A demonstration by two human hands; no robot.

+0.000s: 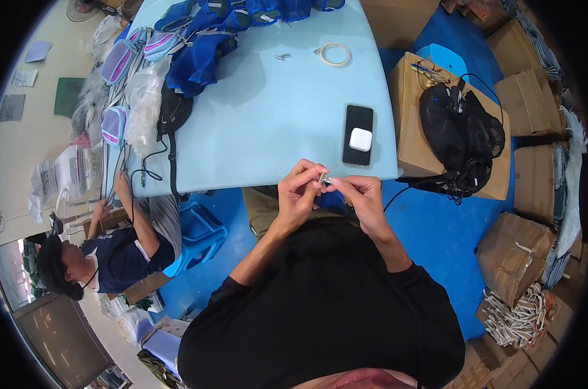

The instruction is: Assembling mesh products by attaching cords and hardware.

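Observation:
Just beyond the near edge of the table (261,129), both my hands meet over my lap. My left hand (297,193) pinches a small metal piece (324,177), too tiny to tell its kind. From the other side, the thumb and fingertips of my right hand (366,200) close on a bit of the same small metal piece. A dark phone (358,117) lies on the table ahead of my right hand, with a white earbud case (361,139) on top. Farther off are a few small metal bits (283,56) and a pale ring (336,65).
Blue mesh bags (200,61), purple-grey pouches (116,61), a clear plastic bag (146,104) and a black bag (175,110) cover the table's left side. A co-worker (125,253) sits left by a blue stool (200,233). Right stands a carton (411,136) bearing black mesh bags (462,123).

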